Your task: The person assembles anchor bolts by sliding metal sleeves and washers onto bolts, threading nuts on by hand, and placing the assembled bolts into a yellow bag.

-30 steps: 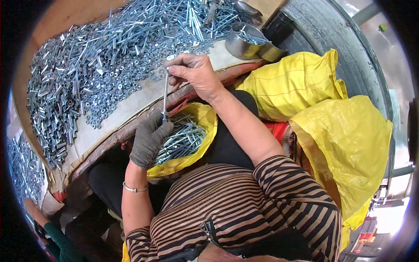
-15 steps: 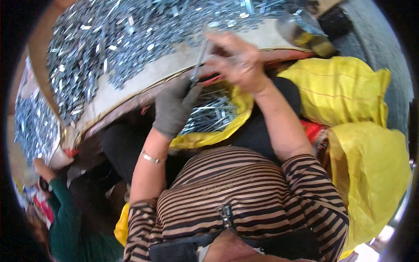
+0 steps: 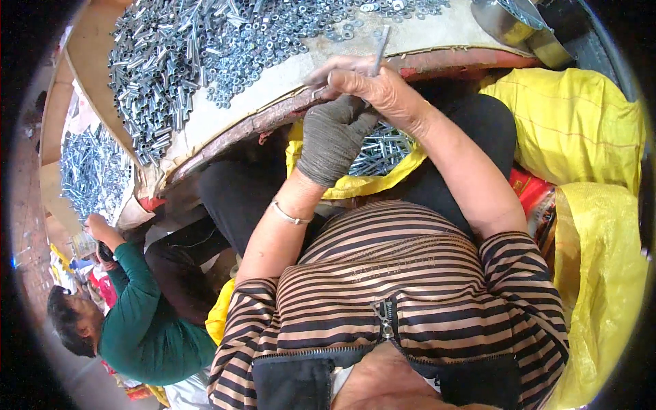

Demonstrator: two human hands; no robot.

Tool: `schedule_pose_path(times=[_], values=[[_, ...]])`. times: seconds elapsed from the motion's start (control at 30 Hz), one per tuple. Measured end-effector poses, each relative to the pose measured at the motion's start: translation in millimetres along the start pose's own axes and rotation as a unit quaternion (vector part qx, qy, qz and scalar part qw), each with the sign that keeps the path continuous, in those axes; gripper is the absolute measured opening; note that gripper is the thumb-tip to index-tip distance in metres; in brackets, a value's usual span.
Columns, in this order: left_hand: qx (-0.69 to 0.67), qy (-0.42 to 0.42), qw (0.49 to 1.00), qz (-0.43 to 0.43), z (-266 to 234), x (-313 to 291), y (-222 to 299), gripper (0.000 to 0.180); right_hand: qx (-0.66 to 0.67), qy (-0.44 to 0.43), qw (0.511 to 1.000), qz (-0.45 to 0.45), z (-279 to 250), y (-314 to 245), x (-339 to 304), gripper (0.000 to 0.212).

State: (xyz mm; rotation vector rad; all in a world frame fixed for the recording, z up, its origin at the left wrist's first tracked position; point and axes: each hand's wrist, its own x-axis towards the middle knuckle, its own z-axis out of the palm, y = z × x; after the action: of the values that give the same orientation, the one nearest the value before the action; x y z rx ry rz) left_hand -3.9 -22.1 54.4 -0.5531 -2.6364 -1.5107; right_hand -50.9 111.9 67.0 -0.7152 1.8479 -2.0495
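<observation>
A slim metal rod stands tilted upward from between my two hands. My left hand, in a grey knit glove, is closed at the rod's lower end, which the hands hide. My bare right hand is closed about the rod above the glove, its thumb and fingers pointing left. Whether a small part sits on the rod inside the fingers cannot be seen. Beneath both hands, a yellow woven sack gapes between my legs with many metal rods in it.
Loose nuts and washers and short metal sleeves cover the pale worktop. A metal bowl stands at the far right. More yellow sacks lie to my right. A co-worker in a green top sits at left by another heap.
The view has shifted, bringing more of the co-worker into it. My right hand, apart from the glove and spread earlier, has come down against it around the rod.
</observation>
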Motion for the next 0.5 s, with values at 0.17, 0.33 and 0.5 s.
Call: schedule_pose_path(times=[0.17,0.33,0.5], values=[[0.0,0.188,0.982,-0.013,-29,7,-11,0.02,-0.043,0.061,0.992,-0.1,15,-4,-12,0.055],[0.025,0.15,0.988,0.025,-33,4,-3,0.018,0.088,0.099,0.987,-0.088,13,-7,-12,0.05],[0.041,0.109,0.993,-0.004,-24,-3,15,0.009,0.108,0.151,0.981,-0.048,-13,-2,-19,0.046]])
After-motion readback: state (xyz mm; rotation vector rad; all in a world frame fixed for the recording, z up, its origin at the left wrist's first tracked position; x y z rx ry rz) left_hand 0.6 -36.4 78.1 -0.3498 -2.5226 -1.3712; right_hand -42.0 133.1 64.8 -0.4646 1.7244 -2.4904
